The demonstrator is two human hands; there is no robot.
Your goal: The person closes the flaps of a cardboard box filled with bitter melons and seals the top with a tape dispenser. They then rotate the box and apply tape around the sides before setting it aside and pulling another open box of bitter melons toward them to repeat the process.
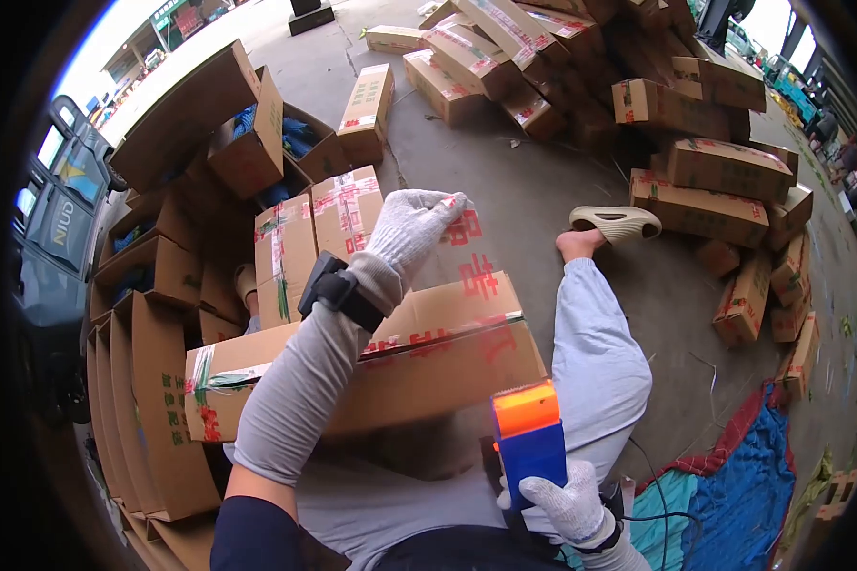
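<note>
Left hand (414, 228) raised, pinching tape (476, 271)

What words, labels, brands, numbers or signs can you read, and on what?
"品", "苦": red, on the clear tape
"加急配送": green, on the left carton
"NIU", last letter unclear: on the vehicle
Print on the piled cartons and distant signs: too small or blurred

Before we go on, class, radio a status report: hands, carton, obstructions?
Left hand pinching printed tape; right hand gripping blue tape dispenser. Long carton crosswise in front of the person. Left forearm crosses over it.
</note>
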